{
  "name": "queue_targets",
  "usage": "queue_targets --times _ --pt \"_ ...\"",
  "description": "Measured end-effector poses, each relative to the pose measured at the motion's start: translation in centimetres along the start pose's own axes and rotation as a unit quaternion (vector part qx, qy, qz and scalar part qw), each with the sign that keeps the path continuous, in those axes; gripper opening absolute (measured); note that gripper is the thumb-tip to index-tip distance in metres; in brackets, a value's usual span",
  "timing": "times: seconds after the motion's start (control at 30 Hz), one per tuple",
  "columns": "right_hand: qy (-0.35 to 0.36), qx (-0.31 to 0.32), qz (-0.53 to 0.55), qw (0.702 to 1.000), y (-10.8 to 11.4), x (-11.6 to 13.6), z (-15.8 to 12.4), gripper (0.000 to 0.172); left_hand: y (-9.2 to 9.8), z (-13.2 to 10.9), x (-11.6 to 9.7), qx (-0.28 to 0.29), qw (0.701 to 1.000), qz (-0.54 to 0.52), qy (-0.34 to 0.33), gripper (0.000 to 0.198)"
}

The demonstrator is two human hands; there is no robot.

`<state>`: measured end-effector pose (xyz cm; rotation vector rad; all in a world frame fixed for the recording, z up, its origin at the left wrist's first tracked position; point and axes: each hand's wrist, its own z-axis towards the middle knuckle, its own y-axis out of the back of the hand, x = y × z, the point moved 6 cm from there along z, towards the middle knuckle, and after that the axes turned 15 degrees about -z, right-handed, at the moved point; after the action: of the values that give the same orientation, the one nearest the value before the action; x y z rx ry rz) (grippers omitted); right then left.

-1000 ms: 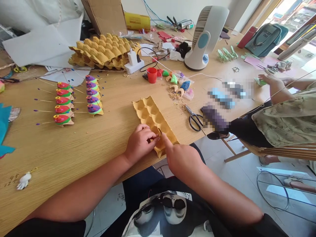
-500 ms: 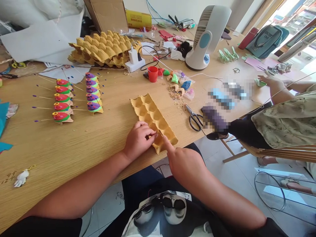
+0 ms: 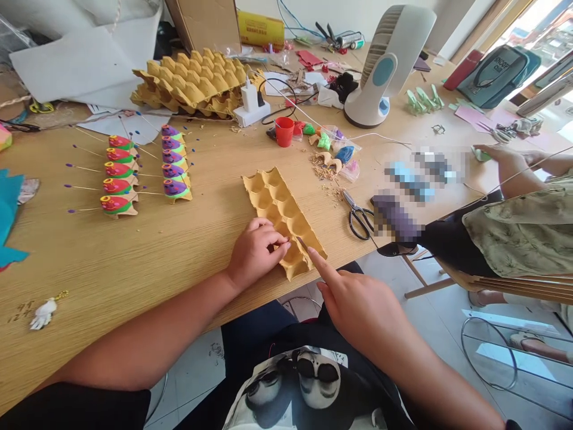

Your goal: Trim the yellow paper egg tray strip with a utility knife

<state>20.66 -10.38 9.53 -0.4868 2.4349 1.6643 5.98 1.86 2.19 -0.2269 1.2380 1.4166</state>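
A yellow egg carton piece with two rows of cups lies at the table's front edge. My left hand rests on its near left side, thumb and fingers pinching the carton at a ridge between cups. My right hand is closed on a knife, its index finger stretched along the top. Only the narrow dark blade shows, over the carton's middle ridge close to my left fingertips; the handle is hidden in the palm.
Black-handled scissors lie right of the carton. Painted carton figures with pins stand in two rows at left. Behind are stacked egg trays, a power strip, a red cup and a white fan. Another person's hand is at right.
My right hand has drawn back to the right and towards me, so more of the blade shows. My left hand keeps its hold on the carton. The view has shifted slightly.
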Motion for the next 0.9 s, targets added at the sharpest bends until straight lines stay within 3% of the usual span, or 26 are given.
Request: queue_targets --times 0.47,0.9 --pt "0.005 0.026 -0.017 1.000 -0.32 0.72 0.45 0.065 -0.05 -0.07 0.17 -0.004 1.000 0.002 -0.017 0.015" --pt "-0.006 0.000 -0.025 1.000 -0.52 0.81 0.32 0.065 0.04 -0.02 -0.06 -0.007 1.000 0.006 -0.012 0.016"
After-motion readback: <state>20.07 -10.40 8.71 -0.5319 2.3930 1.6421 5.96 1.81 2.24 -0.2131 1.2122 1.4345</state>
